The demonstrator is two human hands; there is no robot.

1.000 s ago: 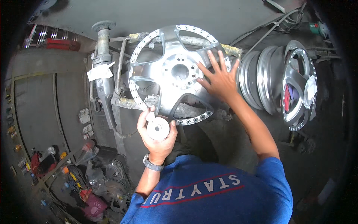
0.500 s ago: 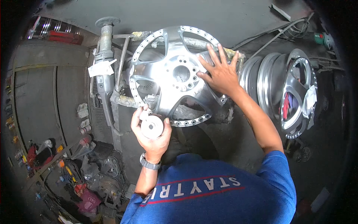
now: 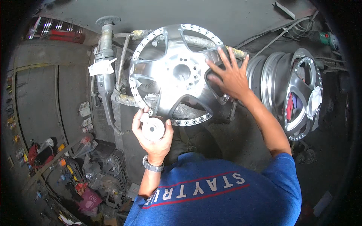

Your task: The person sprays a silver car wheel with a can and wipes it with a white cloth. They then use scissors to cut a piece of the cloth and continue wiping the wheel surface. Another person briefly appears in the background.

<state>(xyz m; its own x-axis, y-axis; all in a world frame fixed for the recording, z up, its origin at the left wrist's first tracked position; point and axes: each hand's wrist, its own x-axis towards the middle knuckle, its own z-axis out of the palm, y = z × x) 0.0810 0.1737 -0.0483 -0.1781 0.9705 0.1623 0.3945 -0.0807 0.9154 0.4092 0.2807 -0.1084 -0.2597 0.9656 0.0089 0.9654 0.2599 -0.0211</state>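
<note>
A shiny silver wheel centre point(image 3: 177, 96) with broad spokes and a rim of small bolt holes stands before me, face toward me. My left hand point(image 3: 155, 147) is at its lower left edge, fingers wrapped around a white round disc point(image 3: 153, 129) with a small dark centre hole. What kind of disc it is, I cannot make out. My right hand point(image 3: 234, 79) has its fingers spread over the wheel's right side; whether the palm touches the metal is unclear.
Metal pipes point(image 3: 128, 100) form a stand behind the wheel. A grinder-like tool point(image 3: 106, 79) with a paper on it hangs at left. More silver wheels point(image 3: 272, 79) stand at right. Bags and clutter point(image 3: 90, 199) lie at lower left. Cables point(image 3: 277, 37) run along the upper right.
My right hand has slid a little right and down, away from the wheel's hub toward its edge. The left hand still grips the white disc in nearly the same place.
</note>
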